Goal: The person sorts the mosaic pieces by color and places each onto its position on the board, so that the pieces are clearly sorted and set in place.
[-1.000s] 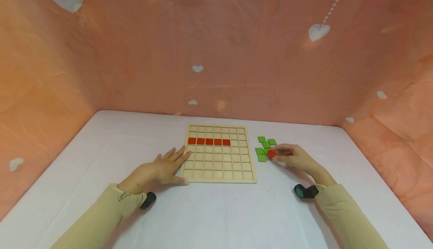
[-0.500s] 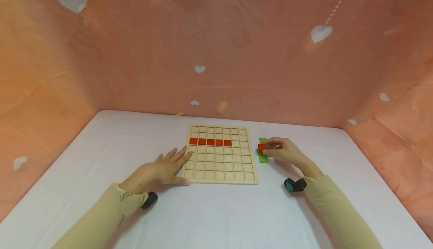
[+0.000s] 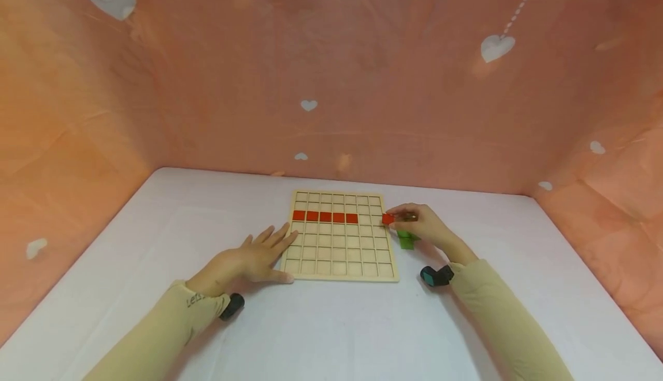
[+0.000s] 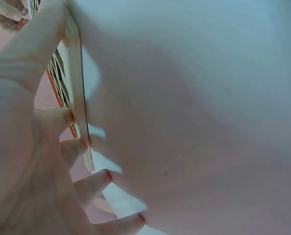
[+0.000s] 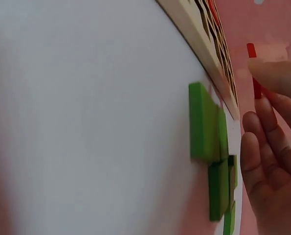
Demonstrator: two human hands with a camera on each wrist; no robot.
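A wooden grid board (image 3: 339, 278) lies on the white table, with a row of several red square tiles (image 3: 325, 217) set in one of its far rows. Spread fingers of my left hand (image 3: 257, 258) rest along the board's left edge, thumb at the near corner. Between thumb and fingers, my right hand (image 3: 427, 225) pinches one red tile (image 3: 387, 219) over the board's right edge. In the right wrist view that pinched tile (image 5: 251, 50) is seen edge-on, raised off the table. Green square tiles (image 3: 407, 243) lie beneath the right hand, partly hidden by it.
In the right wrist view several green tiles (image 5: 204, 122) lie close together beside the board's edge (image 5: 199, 44). White table (image 3: 331, 329) surrounds the board. An orange cloth (image 3: 331, 82) with white hearts hangs behind and at both sides.
My right hand has carried the red tile leftward from above the green tiles to the board's right edge. The left hand stays on the board's left edge.
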